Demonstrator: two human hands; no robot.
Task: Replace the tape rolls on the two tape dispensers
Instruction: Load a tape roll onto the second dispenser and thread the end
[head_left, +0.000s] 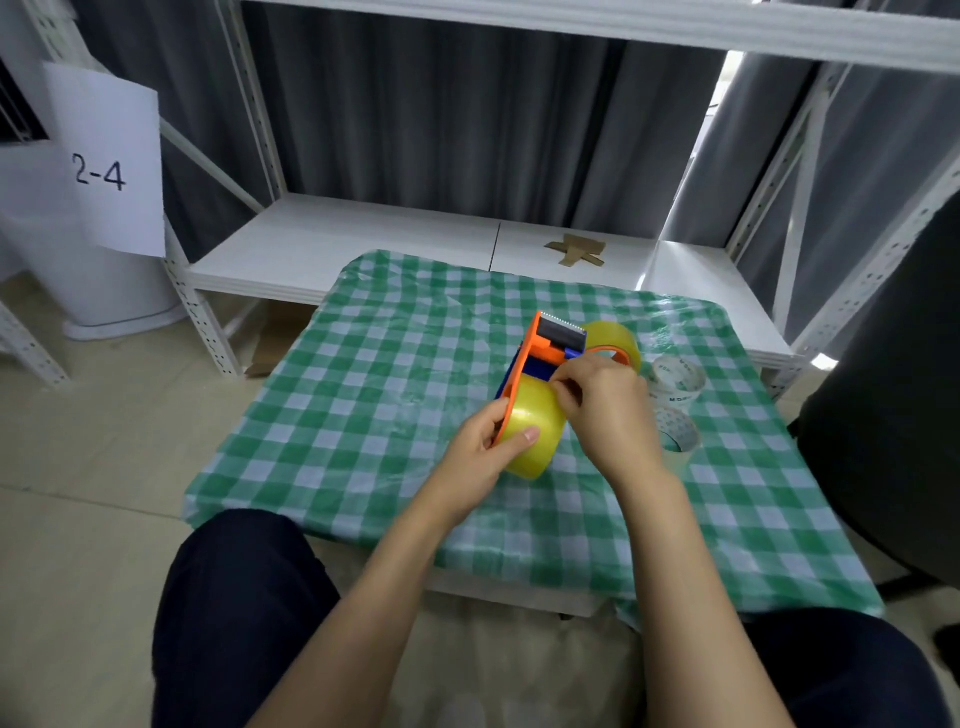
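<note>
The left hand grips the yellow tape roll from the left: its thumb lies across the roll's outer band and its fingers curl behind the orange side plate. The right hand comes in from the right with its fingers curled, and thumb and forefinger pinch at the roll's upper rim. Whether a loose tape end sits between them is too small to tell.

The roll sits in the orange dispenser, which is tipped up so that its toothed cutter and dark roller point toward the far edge of the tabletop. The dispenser stands right of the tabletop's middle, over a green-and-white checked cloth.

Just behind it, nearer the far right corner, lies the second dispenser, of which only an orange ring shows, with a second yellow roll on it. Two empty cores with printed lettering lie near the right edge, one just beyond the right hand, the other beside its wrist.

Past the far edge a white shelf carries cardboard scraps. A paper sheet marked "2-4" hangs on the shelf's left post, before a grey curtain.
</note>
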